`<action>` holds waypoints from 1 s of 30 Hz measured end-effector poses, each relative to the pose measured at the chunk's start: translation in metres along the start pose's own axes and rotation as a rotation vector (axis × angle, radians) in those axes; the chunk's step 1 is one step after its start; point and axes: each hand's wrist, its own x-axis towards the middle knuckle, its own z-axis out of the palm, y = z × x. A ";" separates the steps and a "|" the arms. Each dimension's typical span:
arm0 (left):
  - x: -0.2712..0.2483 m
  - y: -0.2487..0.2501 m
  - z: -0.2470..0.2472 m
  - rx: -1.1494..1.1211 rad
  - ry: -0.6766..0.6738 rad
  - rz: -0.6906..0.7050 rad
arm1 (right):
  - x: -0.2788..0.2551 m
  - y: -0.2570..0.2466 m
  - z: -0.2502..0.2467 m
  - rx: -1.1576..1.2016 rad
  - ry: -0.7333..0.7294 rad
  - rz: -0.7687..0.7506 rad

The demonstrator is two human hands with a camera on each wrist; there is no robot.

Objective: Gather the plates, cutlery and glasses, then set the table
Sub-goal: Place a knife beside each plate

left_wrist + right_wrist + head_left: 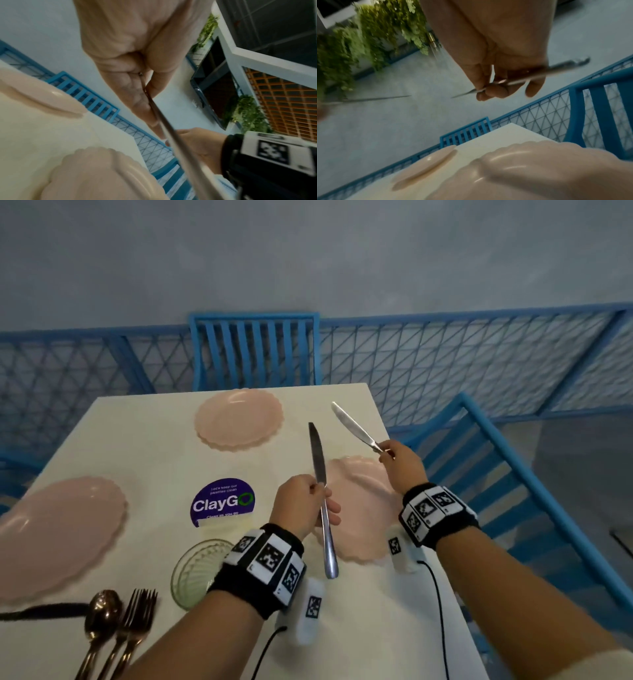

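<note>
Currently your left hand (301, 501) grips a long table knife (322, 501) near mid-length, fingers curled round it, blade up and away from you, handle end hanging toward the worktop (154, 440). Your right hand (400, 463) pinches a second, shorter knife (354, 426) at its handle end, blade raised and angled toward the far left. Both knives are held clear above the worktop; the two blades stand apart, not touching.

Directly beneath both hands lies the nearest pink scalloped plate (363, 484), at the right edge of the worktop. A second pink plate (239, 419) sits at the far end before a blue slatted chair (255, 350), and a third (58, 535) at the left side. A green ribbed glass bowl (195, 570) rests near your left wrist. One copper-toned spoon (101, 618) and two matching forks (137, 621) lie together at the near left edge, beside no plate. A purple ClayGo sticker (222, 501) marks the centre.

Assessment: three plates are laid out, so that part appears done. Cutlery remains outstanding: neither knife is placed, and the spoon and forks await distribution. No drinking glasses are visible, so these likely remain to be fetched. Roughly, the task stands under halfway.
</note>
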 end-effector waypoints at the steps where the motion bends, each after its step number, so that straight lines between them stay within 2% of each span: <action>1: 0.006 0.000 0.002 -0.005 0.004 -0.017 | 0.015 -0.001 0.004 -0.070 -0.011 0.007; 6: 0.029 -0.004 0.009 -0.013 0.017 -0.077 | 0.070 -0.007 0.032 -0.367 -0.082 0.002; 11: 0.040 -0.011 0.010 0.049 0.054 -0.040 | 0.101 -0.008 0.059 -0.524 -0.197 0.007; 17: 0.044 -0.023 0.013 0.036 0.057 -0.043 | 0.109 0.002 0.081 -0.504 -0.306 -0.020; 20: 0.043 -0.027 0.010 0.018 0.053 -0.054 | 0.103 0.009 0.086 -0.502 -0.281 -0.030; 27: 0.039 -0.026 0.010 -0.023 0.038 -0.057 | 0.100 0.017 0.075 -0.571 -0.296 -0.016; 30: 0.037 -0.026 0.011 -0.010 0.039 -0.056 | 0.108 0.022 0.068 -0.588 -0.349 0.005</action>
